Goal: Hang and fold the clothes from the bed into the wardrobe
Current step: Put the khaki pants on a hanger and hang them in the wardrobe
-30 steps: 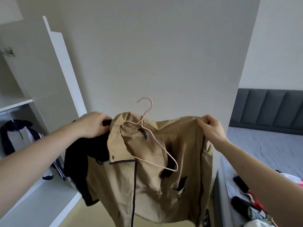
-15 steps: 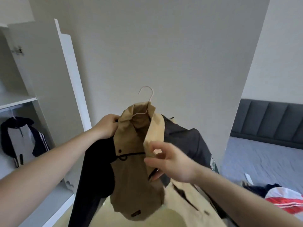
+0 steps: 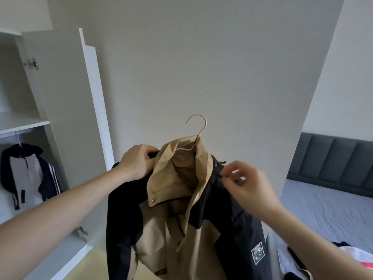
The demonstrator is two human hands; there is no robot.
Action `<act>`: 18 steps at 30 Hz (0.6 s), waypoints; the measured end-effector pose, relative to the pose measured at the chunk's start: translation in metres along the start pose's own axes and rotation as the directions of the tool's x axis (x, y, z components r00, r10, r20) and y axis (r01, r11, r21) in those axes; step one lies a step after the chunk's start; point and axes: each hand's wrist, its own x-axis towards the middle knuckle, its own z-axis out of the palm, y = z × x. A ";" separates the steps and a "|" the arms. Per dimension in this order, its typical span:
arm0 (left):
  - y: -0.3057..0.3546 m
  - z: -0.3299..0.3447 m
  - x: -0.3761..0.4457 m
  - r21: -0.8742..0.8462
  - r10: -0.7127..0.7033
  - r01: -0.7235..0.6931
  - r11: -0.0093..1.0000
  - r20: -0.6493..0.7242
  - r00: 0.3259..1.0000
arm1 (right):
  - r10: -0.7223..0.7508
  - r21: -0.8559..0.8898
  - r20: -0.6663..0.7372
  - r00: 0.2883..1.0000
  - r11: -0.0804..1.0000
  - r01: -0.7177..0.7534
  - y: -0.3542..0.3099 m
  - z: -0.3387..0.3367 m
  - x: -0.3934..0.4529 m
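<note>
Hanging lengthwise downward on one pink wire hanger (image 3: pixel 196 128), hook up, one tan-and-black jacket (image 3: pixel 181 219); left hand (image 3: pixel 137 164) grips its left shoulder, right hand (image 3: pixel 246 182) pinches the right.

A plain pale grey wall (image 3: pixel 201 67) fills the view from ten to two o'clock, evenly lit by soft daylight. At nine o'clock a white door (image 3: pixel 66 118) stands swung open, with a metal hinge (image 3: pixel 31 63) near its upper inner edge and another low down. A white shelf (image 3: pixel 20 123) sits behind the door at nine o'clock. A dark grey padded headboard (image 3: pixel 333 160) stands at three o'clock. Yellowish floor (image 3: pixel 92 263) shows at seven o'clock.
</note>
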 end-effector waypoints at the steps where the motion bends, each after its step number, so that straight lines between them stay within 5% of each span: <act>1: -0.005 -0.002 0.000 -0.005 -0.007 0.007 1.000 0.003 1.000 | 0.006 -0.041 -0.028 1.000 0.999 -0.007 0.007 -0.008 0.006; 4: -0.016 -0.006 -0.002 -0.034 -0.032 0.033 0.999 0.041 0.999 | 0.106 -0.275 0.144 0.984 0.959 -0.063 0.031 -0.013 0.021; 10: -0.046 -0.011 -0.005 -0.121 -0.079 0.091 0.988 0.104 0.991 | 0.124 -0.309 0.337 0.933 0.951 -0.015 0.056 0.023 0.045; 18: -0.108 -0.017 0.002 -0.199 -0.202 0.211 0.957 0.066 0.977 | 0.023 0.062 0.459 0.888 0.996 -0.058 0.063 0.101 0.087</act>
